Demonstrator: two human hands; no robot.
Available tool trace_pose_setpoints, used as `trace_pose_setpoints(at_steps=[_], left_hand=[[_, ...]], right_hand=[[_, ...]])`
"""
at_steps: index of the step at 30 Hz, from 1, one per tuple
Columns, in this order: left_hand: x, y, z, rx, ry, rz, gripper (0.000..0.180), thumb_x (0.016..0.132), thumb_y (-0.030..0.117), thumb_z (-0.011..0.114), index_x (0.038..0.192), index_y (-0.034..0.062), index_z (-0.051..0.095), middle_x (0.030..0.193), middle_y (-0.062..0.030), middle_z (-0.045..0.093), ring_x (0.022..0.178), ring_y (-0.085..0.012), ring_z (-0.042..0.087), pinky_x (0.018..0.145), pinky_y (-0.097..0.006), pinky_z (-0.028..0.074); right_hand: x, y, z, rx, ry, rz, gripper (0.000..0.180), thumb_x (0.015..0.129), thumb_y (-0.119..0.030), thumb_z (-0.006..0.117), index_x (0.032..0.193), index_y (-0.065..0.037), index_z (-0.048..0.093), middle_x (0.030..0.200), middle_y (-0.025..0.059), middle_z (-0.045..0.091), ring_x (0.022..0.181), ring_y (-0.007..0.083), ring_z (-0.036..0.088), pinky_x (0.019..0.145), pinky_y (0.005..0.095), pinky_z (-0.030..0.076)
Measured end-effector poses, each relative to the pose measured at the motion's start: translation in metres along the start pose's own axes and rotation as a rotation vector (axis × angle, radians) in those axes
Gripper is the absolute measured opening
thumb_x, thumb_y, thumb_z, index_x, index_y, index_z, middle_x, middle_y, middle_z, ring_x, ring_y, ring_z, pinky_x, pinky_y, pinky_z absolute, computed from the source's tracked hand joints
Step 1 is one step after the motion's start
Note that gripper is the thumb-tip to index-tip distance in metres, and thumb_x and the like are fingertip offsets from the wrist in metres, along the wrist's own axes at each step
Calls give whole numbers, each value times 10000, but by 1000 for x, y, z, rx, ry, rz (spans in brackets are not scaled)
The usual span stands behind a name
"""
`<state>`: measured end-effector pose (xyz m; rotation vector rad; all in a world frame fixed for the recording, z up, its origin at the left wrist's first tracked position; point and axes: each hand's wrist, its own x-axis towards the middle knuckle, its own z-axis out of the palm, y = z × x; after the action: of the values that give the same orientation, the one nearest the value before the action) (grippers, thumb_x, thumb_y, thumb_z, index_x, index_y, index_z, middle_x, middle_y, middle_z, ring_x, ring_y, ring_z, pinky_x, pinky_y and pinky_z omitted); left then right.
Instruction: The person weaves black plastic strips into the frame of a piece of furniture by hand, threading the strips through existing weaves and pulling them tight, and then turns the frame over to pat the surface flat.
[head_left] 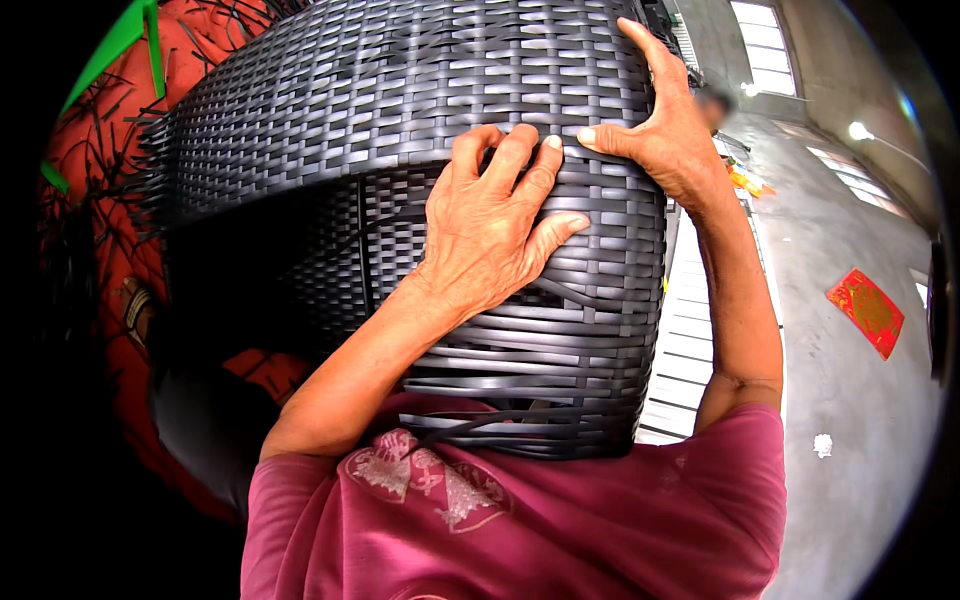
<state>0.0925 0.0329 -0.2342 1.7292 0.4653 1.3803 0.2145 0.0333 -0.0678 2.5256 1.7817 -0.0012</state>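
A large piece of black woven wicker (pixel 530 90), seemingly furniture, fills the middle of the view against my body. My left hand (pixel 480 225) rests on the weave near its front edge, fingers bent and thumb held apart. Beside it, my right hand (pixel 672 130) lies over the right-hand corner, with thumb and index finger stretched wide; its other fingers are hidden. Under my left wrist run loose, flat black strands (pixel 510 360), more widely spaced than the tight weave above. Short strand ends stick out at the wicker's far left edge.
Left of the wicker, a red surface (pixel 80 235) is littered with black strand scraps, and a green object (pixel 110 55) stands there. A dark hollow opens below the woven panel. On the right are a grey floor or wall surface (pixel 800 300), a red paper (pixel 868 312) and windows (pixel 768 45).
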Motion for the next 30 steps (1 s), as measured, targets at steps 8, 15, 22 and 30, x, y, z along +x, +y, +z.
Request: trace_pose_setpoints(at_steps=[8, 15, 22, 30], left_hand=[[17, 2, -5, 99, -19, 10, 421, 701, 302, 749, 1015, 39, 652, 992, -77, 554, 869, -274, 512, 673, -367, 477], [19, -1, -2, 92, 33, 27, 376, 690, 261, 757, 987, 48, 666, 934, -61, 557, 829, -260, 508, 646, -356, 470], [11, -12, -4, -94, 132, 73, 327, 658, 145, 761, 963, 53, 687, 939, -73, 607, 830, -258, 541, 658, -339, 487], [7, -15, -2, -145, 149, 88, 347, 649, 113, 753, 979, 44, 671, 979, -92, 608, 851, -278, 554, 692, -345, 491]], right_hand=[[1, -5, 11, -76, 85, 5, 650, 870, -336, 538, 1415, -62, 314, 1441, 195, 317, 1332, 336, 306, 1082, 419, 268], [6, 4, 19, -2, 182, -57, 753, 689, -182, 784, 1353, -97, 439, 1335, 152, 446, 1262, 273, 409, 1062, 351, 312], [-4, -3, 5, 662, 7, 286, 634, 720, -200, 742, 1303, -120, 506, 1306, 111, 474, 1179, 215, 462, 1033, 349, 330], [6, -15, -7, -362, -49, -179, 487, 653, -195, 782, 1098, -138, 592, 1368, 118, 418, 1279, 313, 363, 1058, 417, 293]])
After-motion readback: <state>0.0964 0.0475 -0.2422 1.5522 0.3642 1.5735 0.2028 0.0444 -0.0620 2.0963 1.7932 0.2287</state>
